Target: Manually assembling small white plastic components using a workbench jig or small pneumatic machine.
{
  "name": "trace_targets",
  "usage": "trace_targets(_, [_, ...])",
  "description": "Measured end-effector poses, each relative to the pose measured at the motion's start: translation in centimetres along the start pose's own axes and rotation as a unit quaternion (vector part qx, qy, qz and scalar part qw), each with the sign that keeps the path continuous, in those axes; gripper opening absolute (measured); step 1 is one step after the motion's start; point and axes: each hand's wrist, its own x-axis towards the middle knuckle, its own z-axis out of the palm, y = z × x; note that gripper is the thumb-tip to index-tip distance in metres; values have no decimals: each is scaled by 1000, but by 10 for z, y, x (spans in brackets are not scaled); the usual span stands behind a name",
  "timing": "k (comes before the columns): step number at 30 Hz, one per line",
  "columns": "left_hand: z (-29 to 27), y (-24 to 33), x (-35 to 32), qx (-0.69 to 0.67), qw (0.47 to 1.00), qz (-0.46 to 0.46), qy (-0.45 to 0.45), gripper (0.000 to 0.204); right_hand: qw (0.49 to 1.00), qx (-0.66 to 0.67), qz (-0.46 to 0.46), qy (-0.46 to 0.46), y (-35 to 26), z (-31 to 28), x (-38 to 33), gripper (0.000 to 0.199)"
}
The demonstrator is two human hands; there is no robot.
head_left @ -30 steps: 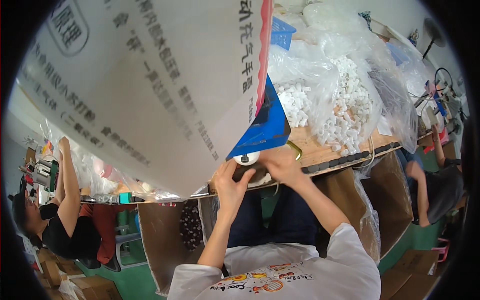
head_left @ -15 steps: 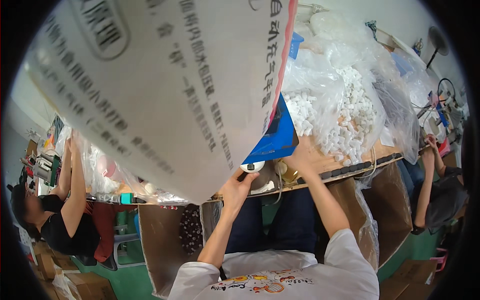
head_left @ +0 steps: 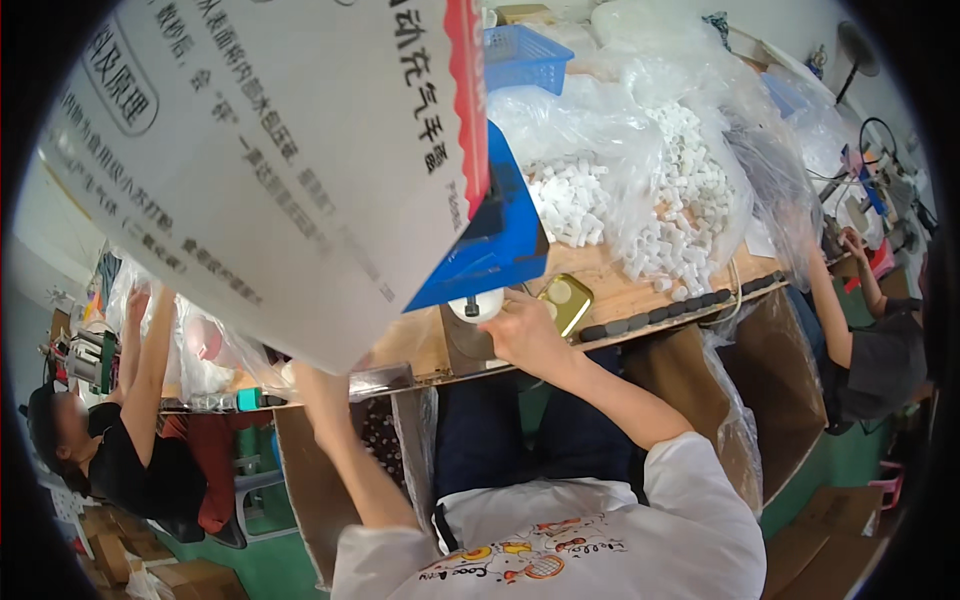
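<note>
My right hand (head_left: 525, 332) has its fingers bent around the near edge of a white round piece with a dark slot (head_left: 472, 306). That piece sits right below a blue angular machine part (head_left: 495, 235). My left hand (head_left: 322, 385) is off to the left at the table's front edge, its fingers hidden behind a large white printed sheet (head_left: 270, 190) with a red edge. Just right of my right hand lies a gold-coloured tin tray (head_left: 580, 318) with pale round pieces (head_left: 560, 291) in it.
Heaps of small white plastic pieces (head_left: 690, 185) lie on clear bags across the wooden table (head_left: 600, 265). A blue basket (head_left: 525, 60) stands behind. Open cardboard boxes (head_left: 770, 400) flank my legs. Co-workers sit at left (head_left: 120, 430) and right (head_left: 880, 350).
My right hand has moved from the tin tray to the white round piece. My left hand has left that piece and gone left behind the sheet. The view has shifted.
</note>
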Motion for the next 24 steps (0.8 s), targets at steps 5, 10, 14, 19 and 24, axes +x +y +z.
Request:
trace_targets(5, [110,-175,75,262,938,184,134,38,991,113,78,5,-9,0,4,17])
trace_targets(10, [111,-74,45,-1,981,191,-41,20,903,-189,290,256,84,-96,-52,15])
trace_targets(14, [104,17,-18,-326,937,51,-113,24,907,-239,324,123,112,-119,-69,20])
trace_targets(19, [111,20,-23,-206,962,160,-73,20,897,-255,315,176,120,-105,-68,24])
trace_targets(24, [109,34,-37,-67,969,224,-83,19,892,-233,339,185,121,-113,-66,27])
